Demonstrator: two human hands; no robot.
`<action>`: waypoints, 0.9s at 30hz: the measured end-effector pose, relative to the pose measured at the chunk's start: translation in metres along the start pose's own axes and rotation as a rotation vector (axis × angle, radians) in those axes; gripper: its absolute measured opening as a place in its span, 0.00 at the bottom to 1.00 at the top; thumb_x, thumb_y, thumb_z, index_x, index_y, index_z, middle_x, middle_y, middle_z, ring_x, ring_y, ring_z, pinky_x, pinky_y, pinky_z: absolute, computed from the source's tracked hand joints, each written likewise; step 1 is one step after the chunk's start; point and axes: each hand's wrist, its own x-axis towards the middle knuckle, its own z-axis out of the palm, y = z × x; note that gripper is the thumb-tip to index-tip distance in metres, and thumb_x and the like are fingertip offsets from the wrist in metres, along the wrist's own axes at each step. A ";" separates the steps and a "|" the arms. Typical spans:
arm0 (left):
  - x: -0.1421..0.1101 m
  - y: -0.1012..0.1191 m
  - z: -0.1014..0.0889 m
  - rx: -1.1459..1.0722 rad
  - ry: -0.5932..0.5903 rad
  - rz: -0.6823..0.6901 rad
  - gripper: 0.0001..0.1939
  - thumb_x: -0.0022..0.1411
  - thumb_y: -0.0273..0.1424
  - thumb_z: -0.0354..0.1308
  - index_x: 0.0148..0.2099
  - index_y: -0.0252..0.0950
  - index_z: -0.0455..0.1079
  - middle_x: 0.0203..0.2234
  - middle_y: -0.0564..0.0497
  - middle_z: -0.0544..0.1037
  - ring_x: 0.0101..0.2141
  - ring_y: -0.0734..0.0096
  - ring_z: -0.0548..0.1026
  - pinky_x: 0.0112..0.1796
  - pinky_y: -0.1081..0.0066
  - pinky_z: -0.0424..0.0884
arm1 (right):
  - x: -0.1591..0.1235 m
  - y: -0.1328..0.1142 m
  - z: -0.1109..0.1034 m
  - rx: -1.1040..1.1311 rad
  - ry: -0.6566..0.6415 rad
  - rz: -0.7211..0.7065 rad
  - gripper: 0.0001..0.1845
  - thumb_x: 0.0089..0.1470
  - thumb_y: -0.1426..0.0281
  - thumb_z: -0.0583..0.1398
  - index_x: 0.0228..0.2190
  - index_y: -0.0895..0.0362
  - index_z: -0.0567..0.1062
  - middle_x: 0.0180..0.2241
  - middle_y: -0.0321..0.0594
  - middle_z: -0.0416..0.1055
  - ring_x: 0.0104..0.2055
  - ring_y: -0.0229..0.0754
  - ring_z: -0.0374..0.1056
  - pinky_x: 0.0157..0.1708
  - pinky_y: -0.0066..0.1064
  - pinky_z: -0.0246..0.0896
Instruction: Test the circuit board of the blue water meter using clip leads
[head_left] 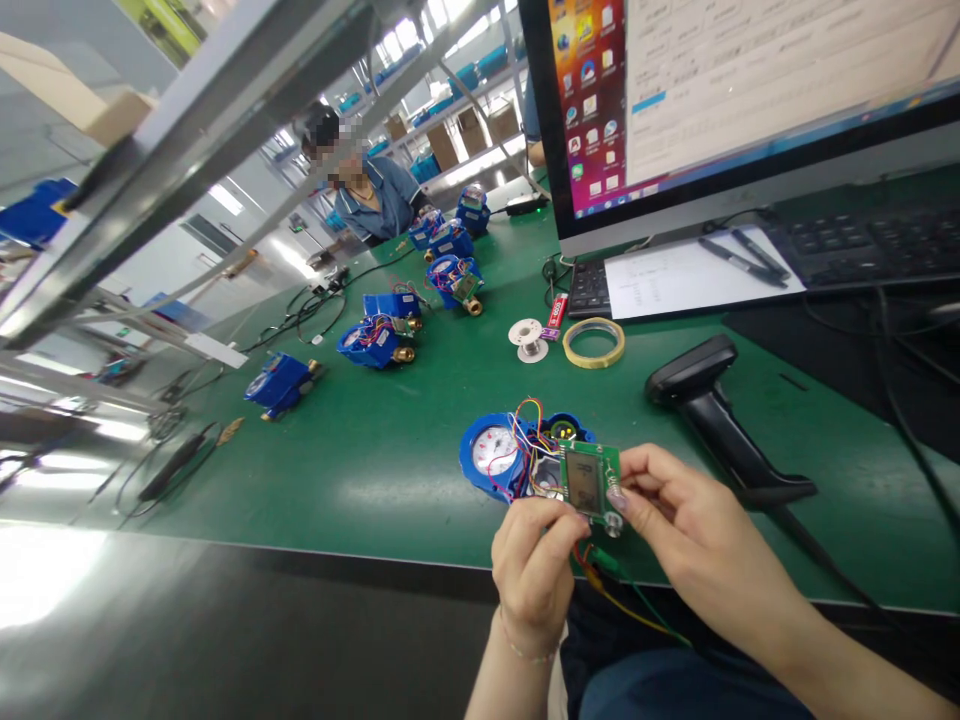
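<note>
My right hand (pixel 686 520) grips a small green circuit board (pixel 585 478) by its right edge, thumb on the front. The board carries a grey display and faces me. At the board's lower left corner, my left hand (pixel 532 565) is closed in a pinch; what lies between its fingertips is hidden. Red, yellow and green leads (pixel 607 580) hang just below the board, beside the left fingertips. Thin coloured wires (pixel 531 430) run from the board to a blue water meter (pixel 480 450) with a round white dial, lying on the green bench just behind it.
A black barcode scanner (pixel 709 410) lies to the right. Yellow tape (pixel 594 345) and a solder spool (pixel 529 340) sit behind the meter. Further off stand several blue meters (pixel 371 340), a monitor (pixel 750 100), keyboard (pixel 870 240) and paper (pixel 690 275). A co-worker (pixel 382 195) sits across the bench.
</note>
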 end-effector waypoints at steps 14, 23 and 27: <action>0.001 -0.001 -0.001 0.011 -0.042 -0.059 0.14 0.55 0.09 0.52 0.39 0.28 0.69 0.29 0.47 0.71 0.31 0.71 0.69 0.30 0.71 0.67 | 0.005 0.003 0.006 0.023 0.006 0.122 0.10 0.49 0.62 0.51 0.30 0.57 0.62 0.27 0.39 0.67 0.29 0.40 0.64 0.29 0.29 0.58; 0.008 -0.002 -0.008 -0.062 -0.087 -0.182 0.10 0.57 0.13 0.54 0.38 0.30 0.70 0.29 0.49 0.72 0.31 0.74 0.70 0.32 0.75 0.68 | 0.017 0.011 0.006 0.074 -0.019 0.220 0.16 0.43 0.59 0.54 0.31 0.57 0.61 0.22 0.35 0.64 0.23 0.36 0.58 0.22 0.27 0.53; 0.006 -0.002 -0.008 -0.038 -0.086 -0.193 0.10 0.57 0.13 0.54 0.38 0.31 0.70 0.30 0.49 0.72 0.32 0.73 0.70 0.33 0.74 0.69 | 0.020 0.016 0.002 0.082 -0.013 0.258 0.19 0.40 0.57 0.55 0.32 0.57 0.61 0.18 0.33 0.62 0.20 0.36 0.57 0.19 0.27 0.51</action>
